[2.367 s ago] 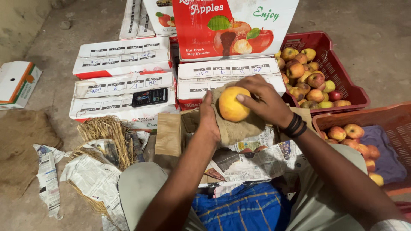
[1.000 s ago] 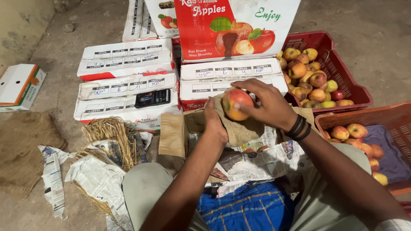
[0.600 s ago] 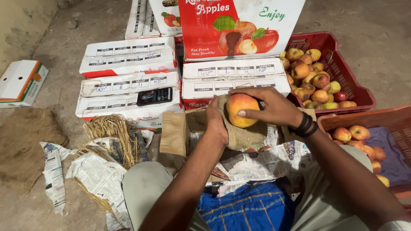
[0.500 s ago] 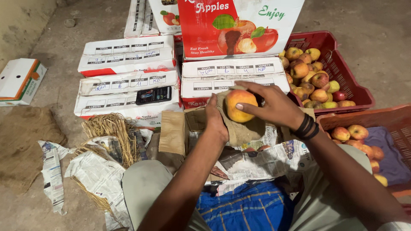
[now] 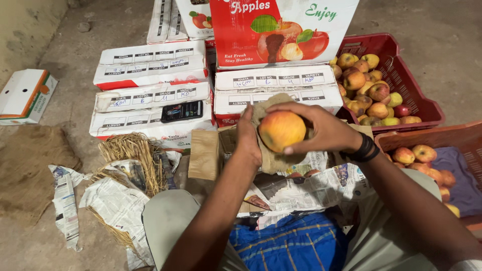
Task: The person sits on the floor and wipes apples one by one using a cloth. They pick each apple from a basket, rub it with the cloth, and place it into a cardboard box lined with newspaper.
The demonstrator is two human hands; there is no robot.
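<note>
My right hand (image 5: 324, 129) grips a yellow-orange apple (image 5: 281, 130) from the right and from above. My left hand (image 5: 248, 135) presses a brown burlap cloth (image 5: 273, 160) against the apple's left and underside. Both hands hover over sheets of newspaper (image 5: 311, 183) spread across my lap. A black band circles my right wrist.
A red crate (image 5: 406, 90) of apples stands at the right, an orange crate (image 5: 452, 145) with apples nearer. Closed white and red cartons (image 5: 150, 65) lie ahead, a black phone (image 5: 182, 110) on one. Straw (image 5: 133, 153) and newspaper lie at the left, a burlap mat (image 5: 30, 170) beyond.
The apple has been turned within the cloth, showing a redder face and then a yellower one. My hands stay in about the same spot.
</note>
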